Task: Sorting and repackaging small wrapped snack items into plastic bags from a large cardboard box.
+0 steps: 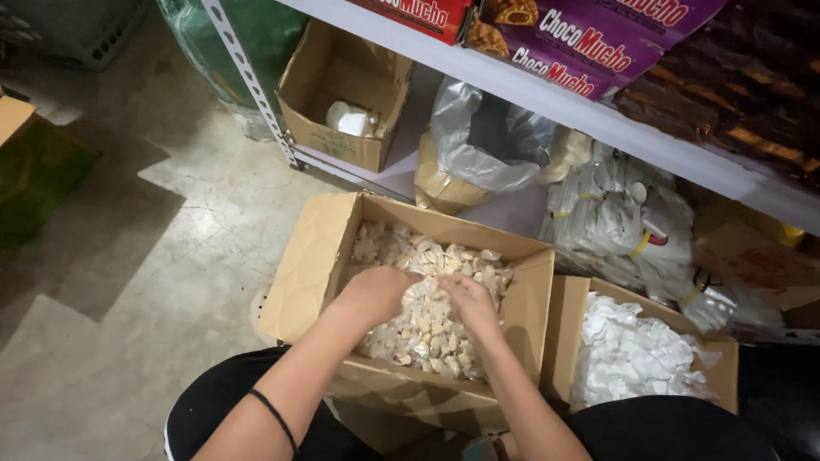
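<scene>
Candies (427, 329) in clear crinkly wrappers fill a thin plastic bag that sits inside a brown cardboard box (312, 265) on the floor, right in front of the person's knees. The left hand (376, 293) is closed on the top of the bag at its left side, and the right hand (468, 300) pinches the top at its right side, so both hands are grasping the bag. The bag looks soft and slippery, and it could slip out of the fingers or tear if it is pulled hard, and then the small lumpy candies would spill among the loose ones in the box. The box flaps stand up and look bendy, so an arm could push one flat. A second box (564, 333) touches the first on the right and holds white crumpled wrappers (632, 354) that look light like paper. A bump could tip some out. Behind is a metal shelf (547, 98) with a shiny grey bag (487, 137) and tied bundles of clear bags (615, 222). The floor (154, 256) is grey, hard and cracked.
</scene>
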